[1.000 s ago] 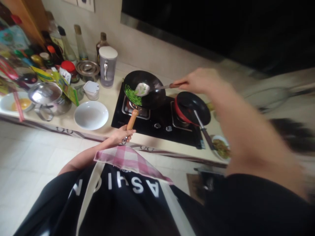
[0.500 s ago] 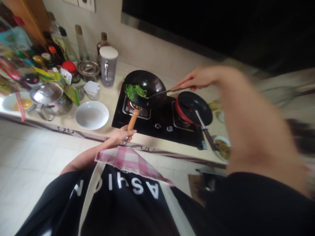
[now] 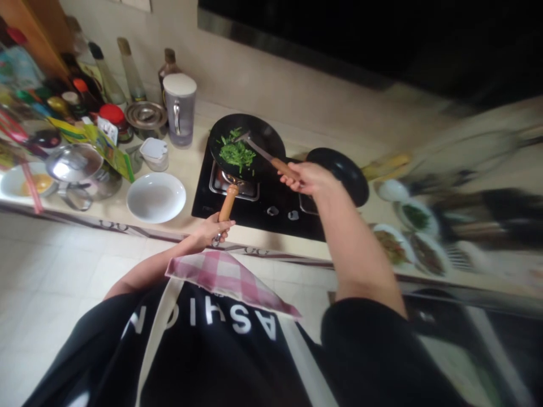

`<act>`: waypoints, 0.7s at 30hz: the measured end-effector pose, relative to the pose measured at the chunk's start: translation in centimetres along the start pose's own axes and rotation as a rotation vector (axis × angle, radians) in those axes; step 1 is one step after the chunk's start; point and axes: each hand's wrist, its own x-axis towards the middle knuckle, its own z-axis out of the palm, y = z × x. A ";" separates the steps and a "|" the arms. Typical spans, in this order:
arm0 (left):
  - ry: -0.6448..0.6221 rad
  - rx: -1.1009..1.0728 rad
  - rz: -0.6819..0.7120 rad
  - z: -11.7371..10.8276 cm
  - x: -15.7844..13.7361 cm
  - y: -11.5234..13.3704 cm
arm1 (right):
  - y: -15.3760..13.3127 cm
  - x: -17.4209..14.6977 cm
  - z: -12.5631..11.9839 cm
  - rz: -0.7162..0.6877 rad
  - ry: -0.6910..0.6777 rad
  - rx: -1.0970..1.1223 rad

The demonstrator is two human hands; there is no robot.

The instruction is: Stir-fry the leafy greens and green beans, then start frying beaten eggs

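My left hand [image 3: 215, 229] is wrapped round the wooden handle of a black wok [image 3: 268, 135] on the left burner. Chopped green vegetables [image 3: 237, 157] lie in the wok, mostly on its left side. A spatula [image 3: 263, 152] with a wooden grip is held in my closed right hand [image 3: 307, 176], above the right side of the wok. Its metal head meets the upper edge of the greens. To the right, partly behind my right forearm, sits a second pan [image 3: 339, 169] with a black inside.
An empty white bowl [image 3: 156, 198] stands left of the black stove [image 3: 271, 217]. Further left are a lidded steel pot [image 3: 78, 167], a water jug [image 3: 181, 110] and several bottles. Dishes of food, including a plate [image 3: 392, 246], line the right counter.
My right hand has come down and left with the spatula, its head moving to the far side of the greens. The greens are more spread out. My left hand stays on the handle.
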 end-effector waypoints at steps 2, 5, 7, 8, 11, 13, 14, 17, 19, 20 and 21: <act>0.001 0.002 -0.003 0.0 -0.1 0.1 | 3.0 -1.9 -0.6 0.056 0.007 0.169; -0.011 -0.005 -0.005 -0.1 -0.1 0.0 | 7.3 -5.5 -2.0 0.078 -0.017 0.306; -0.026 -0.019 -0.003 -0.1 0.0 -0.1 | 9.5 -7.1 -2.6 0.104 -0.039 0.349; -0.027 -0.025 -0.003 -0.1 0.1 -0.1 | 10.2 -7.4 -2.5 0.108 -0.029 0.358; -0.010 -0.027 -0.013 0.0 0.1 0.0 | 10.1 -5.8 -0.8 0.051 0.012 0.379; 0.007 -0.020 -0.015 0.2 0.0 0.2 | 8.5 -3.5 1.2 0.000 0.000 0.422; 0.016 -0.017 -0.018 0.3 -0.1 0.3 | 7.5 -2.3 2.2 -0.016 -0.011 0.449; 0.047 -0.005 -0.027 0.6 -0.3 0.6 | 5.6 -0.5 4.4 -0.010 -0.005 0.498; 0.052 -0.005 -0.026 0.6 -0.5 0.7 | 6.2 -1.4 4.4 0.010 -0.010 0.495; 0.049 -0.009 -0.022 0.6 -0.5 0.7 | 7.0 -2.3 3.8 0.017 -0.024 0.485; 0.044 -0.013 -0.017 0.5 -0.5 0.6 | 8.1 -3.5 3.0 0.018 -0.043 0.474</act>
